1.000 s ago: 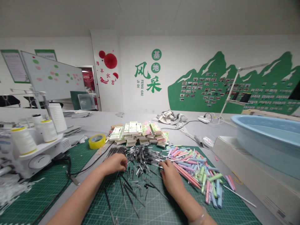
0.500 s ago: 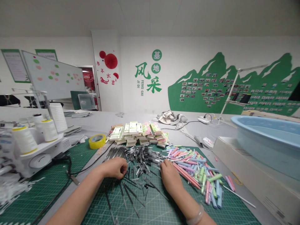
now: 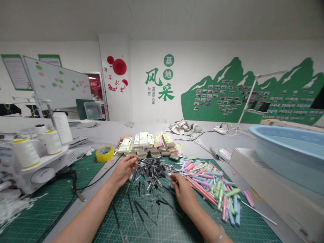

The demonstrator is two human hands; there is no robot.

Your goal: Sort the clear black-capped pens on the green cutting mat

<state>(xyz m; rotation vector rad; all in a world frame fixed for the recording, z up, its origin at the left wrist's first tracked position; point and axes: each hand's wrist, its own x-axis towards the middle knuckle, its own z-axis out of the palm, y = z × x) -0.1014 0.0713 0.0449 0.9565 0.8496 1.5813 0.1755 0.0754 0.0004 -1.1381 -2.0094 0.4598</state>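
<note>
A heap of black and clear pen parts (image 3: 154, 170) lies on the green cutting mat (image 3: 167, 224). My left hand (image 3: 125, 170) is at the heap's left edge, its fingers pinched together; what lies between them is too small to make out. On the heap's right side, my right hand (image 3: 186, 192) has its fingers curled together, with their tips by the clear tubes, and whatever they hold is hidden. Several dark pen barrels (image 3: 141, 212) lie loose on the mat between my forearms. To the right of my right hand spreads a pile of pastel pen barrels and caps (image 3: 215, 182).
Stacked small paper boxes (image 3: 146, 140) stand behind the heap. A yellow tape roll (image 3: 105, 154) sits on the left, near a sewing machine (image 3: 43, 172) with thread cones. At right, a blue basin (image 3: 291, 148) rests on a white box (image 3: 265, 189). Cloth scraps (image 3: 184, 127) lie farther back.
My left hand has moved up and slightly left, turning from palm-down to fingers pointing right at the heap. My right hand has shifted slightly down, fingers still curled.
</note>
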